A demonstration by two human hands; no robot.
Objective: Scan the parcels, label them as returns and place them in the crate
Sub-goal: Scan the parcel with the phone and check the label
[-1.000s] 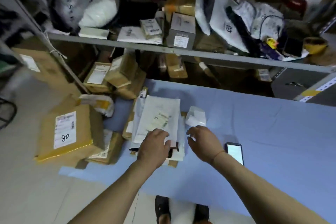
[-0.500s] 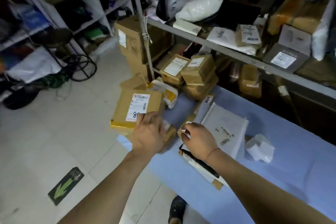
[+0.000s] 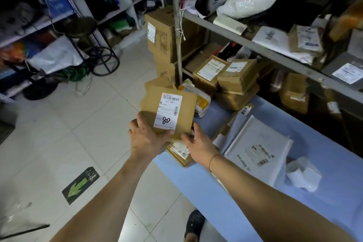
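Since half a second ago the brown parcel (image 3: 172, 113) marked "80" has come up off the stack at the table end and now sits tilted, label up, between both hands; the view has also swung further left, showing more floor. Left hand (image 3: 146, 139) grasps the parcel's near left corner, thumb lying on top beside the white label (image 3: 169, 111), fingers out of sight beneath. Right hand (image 3: 198, 143), earlier resting on the white mailers, has shifted over to the parcel's near right corner; its fingers curl at that edge, but the degree of grasp cannot be told for certain. Just below the hands a smaller brown parcel (image 3: 179, 152) lies at the corner of the blue table (image 3: 235, 192). To the right on the table rests a white mailer (image 3: 257, 153), with crumpled white paper (image 3: 302, 177) beside it. Beyond the held parcel, further brown boxes (image 3: 233, 82) are stacked at the table's far end. Farther off, a metal shelf (image 3: 275, 53) carries more packages. On the floor at left, a green arrow sticker (image 3: 80, 184).
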